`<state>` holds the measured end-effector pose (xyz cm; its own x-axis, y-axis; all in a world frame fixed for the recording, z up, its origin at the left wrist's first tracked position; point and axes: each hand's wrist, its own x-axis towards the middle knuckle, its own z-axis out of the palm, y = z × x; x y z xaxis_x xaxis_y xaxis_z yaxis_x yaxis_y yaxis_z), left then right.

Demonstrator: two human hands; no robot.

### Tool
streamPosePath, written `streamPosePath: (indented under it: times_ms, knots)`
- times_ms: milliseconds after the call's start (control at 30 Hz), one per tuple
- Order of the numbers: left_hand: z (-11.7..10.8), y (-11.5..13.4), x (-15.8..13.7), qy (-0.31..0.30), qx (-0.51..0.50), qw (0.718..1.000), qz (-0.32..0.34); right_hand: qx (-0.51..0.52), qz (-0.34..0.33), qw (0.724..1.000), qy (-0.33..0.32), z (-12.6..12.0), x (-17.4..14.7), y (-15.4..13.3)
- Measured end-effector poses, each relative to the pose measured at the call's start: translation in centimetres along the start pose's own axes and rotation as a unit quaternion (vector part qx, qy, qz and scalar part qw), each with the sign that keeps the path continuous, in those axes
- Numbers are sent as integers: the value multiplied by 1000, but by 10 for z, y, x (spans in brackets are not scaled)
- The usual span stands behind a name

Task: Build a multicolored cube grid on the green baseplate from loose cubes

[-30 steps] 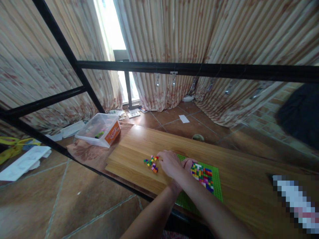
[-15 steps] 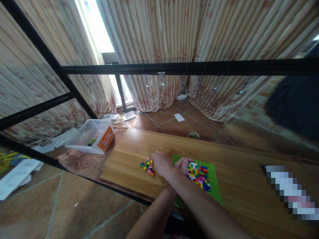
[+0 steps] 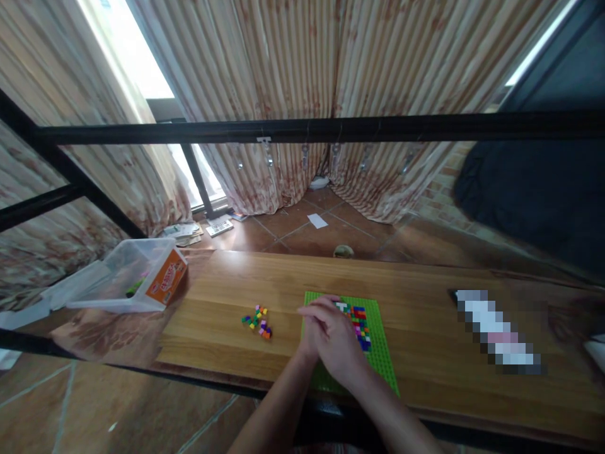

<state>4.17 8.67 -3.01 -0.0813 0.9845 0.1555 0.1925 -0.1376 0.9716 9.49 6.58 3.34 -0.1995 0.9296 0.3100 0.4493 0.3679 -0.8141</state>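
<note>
Both hands meet over the left part of a green studded baseplate. My right hand lies across the front of my left, its fingers bent together and pointing left; whatever is between them cannot be made out. My left hand is mostly covered by the right one, so its fingers do not show clearly. Beside the hands, a block of small multicoloured building bricks is set on the plate, partly hidden by my right hand. A small scatter of loose coloured bricks lies on the wooden board to the left.
A clear plastic box with an orange label stands left of the wooden board. At the right lies a pixelated object. A black metal bar runs across ahead, with curtains behind it. Papers lie on the tiled floor.
My right hand has moved right, from the loose bricks back to the baseplate, over my left hand. The arms no longer cross. The camera view has turned right.
</note>
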Motion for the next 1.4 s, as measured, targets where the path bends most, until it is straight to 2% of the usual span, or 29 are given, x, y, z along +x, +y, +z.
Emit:
streamPosePath:
  times_ms: [67,133,200,267,367,567,733,1100,1300,1400]
  knots:
    - [0,-3,4,-37,-80,996,-5,14,20,999,27,-27,-8,9]
    - [-1,-5,8,-49,-133,990,-24,7,71,995,74,-49,-15,21]
    - [-1,-6,10,-43,-172,983,-49,-24,112,988,108,-63,-19,34]
    - [-1,-6,9,-39,-194,978,-68,-56,129,984,113,-70,-19,45]
    - [0,-5,8,-37,-201,976,-75,-87,129,984,91,-70,-16,53]
    - [0,-5,9,-39,-221,972,-75,-138,113,983,50,-65,-9,51]
    - [0,-4,9,-41,-217,972,-79,-128,107,985,46,-64,-8,52]
    - [0,-5,8,-46,-205,975,-71,-93,128,984,80,-64,-12,54]
    - [0,-5,7,-49,-199,976,-77,-93,140,977,133,-66,-13,58]
    - [0,-5,7,-47,-203,975,-78,-70,158,977,125,-61,-10,64]
